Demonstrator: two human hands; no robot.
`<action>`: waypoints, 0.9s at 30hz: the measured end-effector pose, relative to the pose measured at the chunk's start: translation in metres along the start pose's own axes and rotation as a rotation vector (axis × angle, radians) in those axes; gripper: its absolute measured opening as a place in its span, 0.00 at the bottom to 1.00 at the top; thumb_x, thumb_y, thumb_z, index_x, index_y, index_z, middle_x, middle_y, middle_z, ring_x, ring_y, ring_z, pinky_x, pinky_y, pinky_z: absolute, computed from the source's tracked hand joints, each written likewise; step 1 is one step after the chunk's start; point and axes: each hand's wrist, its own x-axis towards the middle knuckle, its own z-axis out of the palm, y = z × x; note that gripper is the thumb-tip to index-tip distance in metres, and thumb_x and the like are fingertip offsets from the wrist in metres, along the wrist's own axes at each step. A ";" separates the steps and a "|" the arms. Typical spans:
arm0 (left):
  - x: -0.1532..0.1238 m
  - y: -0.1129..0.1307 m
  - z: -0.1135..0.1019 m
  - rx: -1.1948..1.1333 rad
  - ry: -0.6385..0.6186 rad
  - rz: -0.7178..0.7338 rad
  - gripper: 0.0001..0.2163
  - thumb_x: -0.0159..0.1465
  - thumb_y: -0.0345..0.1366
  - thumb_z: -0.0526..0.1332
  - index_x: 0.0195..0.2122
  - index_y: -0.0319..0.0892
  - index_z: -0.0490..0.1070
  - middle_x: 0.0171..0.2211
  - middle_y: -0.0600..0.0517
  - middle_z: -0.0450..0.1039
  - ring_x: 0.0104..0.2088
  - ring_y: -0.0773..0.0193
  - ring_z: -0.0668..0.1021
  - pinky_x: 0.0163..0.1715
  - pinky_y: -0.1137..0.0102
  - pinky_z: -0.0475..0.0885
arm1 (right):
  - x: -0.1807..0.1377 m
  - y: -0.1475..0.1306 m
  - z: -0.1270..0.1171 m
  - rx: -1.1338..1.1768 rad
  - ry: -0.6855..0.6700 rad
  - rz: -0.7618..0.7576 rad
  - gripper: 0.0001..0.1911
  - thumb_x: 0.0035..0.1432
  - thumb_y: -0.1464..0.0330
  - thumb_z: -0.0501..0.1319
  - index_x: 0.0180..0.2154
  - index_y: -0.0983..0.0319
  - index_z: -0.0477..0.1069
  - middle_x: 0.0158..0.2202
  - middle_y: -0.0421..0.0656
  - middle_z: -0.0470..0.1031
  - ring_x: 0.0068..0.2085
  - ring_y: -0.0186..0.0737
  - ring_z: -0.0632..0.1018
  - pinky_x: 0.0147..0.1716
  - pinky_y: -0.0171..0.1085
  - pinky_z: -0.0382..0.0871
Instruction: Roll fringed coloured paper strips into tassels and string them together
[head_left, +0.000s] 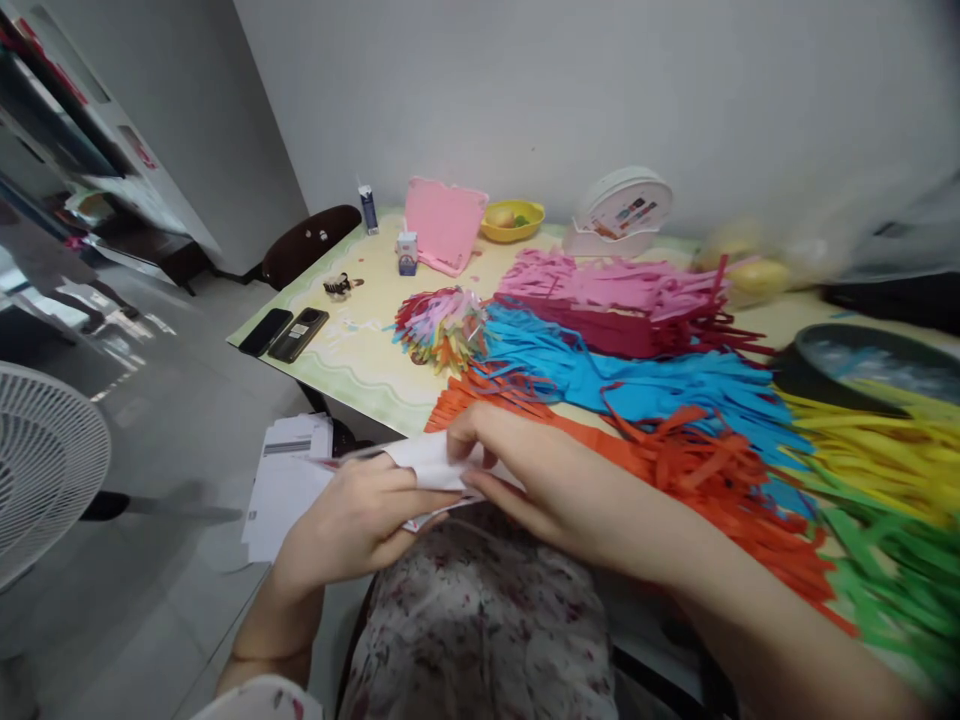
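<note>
Far left: a white fan [49, 470], only partly in frame. Right of it, a stack of white papers [289, 475] lies low beside the bench [360, 350]; support under it not clear. On the bench's left corner, two dark phones [298, 336] lie side by side.

Left hand [367, 510]: grasping a white paper piece [426, 460], thumb below, fingers over the near side. The piece is in front of the bench edge, above the person's lap, between both hands. Behind, on the bench: a small carton [407, 255], upright; a pink case [445, 225], standing tilted; a multicoloured strip bundle [441, 330], lying just left of the blue strips.

Right hand [502, 460]: thumb and curled fingers pinching the right end of the same piece; exact fingertip contact partly hidden. A yellow bowl [529, 230] stands near the wall.

Rightward, fringed strips in rows, back to front: pink [600, 285], dark red [615, 330], blue [637, 385], orange [697, 465]. Far right: a dark basin [795, 372] with clear material inside, yellow strips [877, 450] and green strips [892, 570] nearer.
</note>
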 end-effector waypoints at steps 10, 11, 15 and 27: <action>0.003 -0.002 0.008 -0.186 -0.059 0.114 0.14 0.69 0.31 0.56 0.54 0.43 0.73 0.50 0.46 0.79 0.48 0.60 0.80 0.49 0.69 0.73 | -0.011 0.000 -0.001 0.089 -0.060 0.076 0.08 0.61 0.79 0.56 0.38 0.61 0.65 0.36 0.42 0.73 0.34 0.36 0.73 0.32 0.33 0.66; 0.004 -0.002 0.008 -0.208 -0.055 0.110 0.14 0.69 0.31 0.55 0.54 0.43 0.73 0.50 0.46 0.79 0.48 0.61 0.80 0.49 0.70 0.73 | -0.012 0.000 0.000 0.085 -0.047 0.070 0.08 0.61 0.79 0.56 0.38 0.60 0.64 0.36 0.42 0.73 0.34 0.36 0.73 0.32 0.33 0.66; 0.006 0.001 0.009 -0.233 -0.018 0.085 0.13 0.69 0.32 0.57 0.52 0.42 0.75 0.47 0.47 0.81 0.45 0.63 0.82 0.44 0.73 0.74 | -0.016 0.002 0.003 0.074 -0.003 0.053 0.08 0.62 0.78 0.56 0.39 0.60 0.63 0.37 0.42 0.73 0.35 0.36 0.74 0.33 0.33 0.66; 0.003 0.001 0.017 -0.278 0.022 0.038 0.14 0.69 0.31 0.57 0.53 0.43 0.75 0.47 0.45 0.80 0.46 0.62 0.82 0.45 0.72 0.75 | -0.029 -0.001 0.014 0.030 0.049 0.040 0.08 0.68 0.75 0.53 0.46 0.58 0.63 0.44 0.44 0.71 0.46 0.41 0.73 0.44 0.37 0.66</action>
